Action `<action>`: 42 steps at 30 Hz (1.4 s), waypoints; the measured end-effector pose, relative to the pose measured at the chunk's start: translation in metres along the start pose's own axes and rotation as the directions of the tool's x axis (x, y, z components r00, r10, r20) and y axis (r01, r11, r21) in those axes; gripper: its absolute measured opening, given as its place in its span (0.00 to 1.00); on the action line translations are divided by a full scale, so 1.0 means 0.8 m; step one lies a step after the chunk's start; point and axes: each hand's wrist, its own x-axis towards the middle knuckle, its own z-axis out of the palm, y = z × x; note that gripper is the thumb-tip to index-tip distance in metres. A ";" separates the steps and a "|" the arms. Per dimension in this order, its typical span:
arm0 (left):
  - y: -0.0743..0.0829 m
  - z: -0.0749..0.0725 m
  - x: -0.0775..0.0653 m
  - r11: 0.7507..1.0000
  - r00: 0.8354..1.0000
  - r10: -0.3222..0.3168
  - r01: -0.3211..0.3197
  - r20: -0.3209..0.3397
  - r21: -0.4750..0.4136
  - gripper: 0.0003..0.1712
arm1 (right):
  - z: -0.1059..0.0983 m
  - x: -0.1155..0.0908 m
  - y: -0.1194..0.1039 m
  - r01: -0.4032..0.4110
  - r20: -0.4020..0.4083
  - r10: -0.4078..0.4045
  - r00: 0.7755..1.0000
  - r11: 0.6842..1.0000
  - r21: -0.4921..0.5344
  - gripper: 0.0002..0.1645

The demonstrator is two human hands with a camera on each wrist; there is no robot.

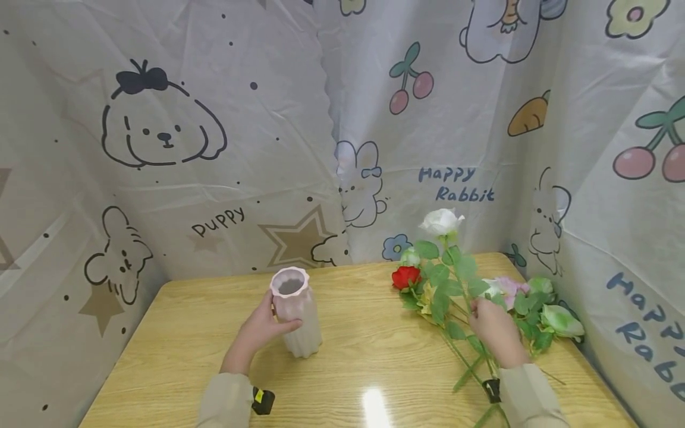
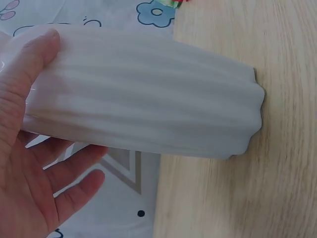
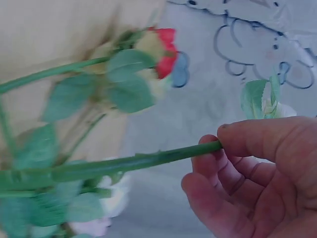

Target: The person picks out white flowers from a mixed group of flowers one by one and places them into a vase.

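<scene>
My left hand (image 1: 261, 330) grips a pale pinkish-white vase (image 1: 302, 324) near its scalloped rim. The vase has a ribbed body, and its wavy base shows against the wood in the left wrist view. To the right, my right hand (image 1: 495, 333) pinches the green stem (image 3: 124, 163) of an artificial white rose (image 1: 442, 222) between thumb and fingers. The rose's bloom stands above the other flowers, and its stem runs down toward my right wrist. Just left of this stem lies a red rose (image 1: 405, 277) among green leaves.
More artificial flowers, among them a pink one (image 1: 511, 289) and a pale green bud (image 1: 562, 321), lie at the right of the wooden table (image 1: 176, 345). Their stems point toward the front. A printed cloth curtain (image 1: 257, 131) hangs behind and at both sides.
</scene>
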 end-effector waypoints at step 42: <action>0.018 -0.016 -0.006 0.878 0.996 -0.080 0.093 -0.047 0.469 0.61 | -0.041 0.061 -0.228 0.291 -0.189 -0.277 0.942 0.955 0.049 0.09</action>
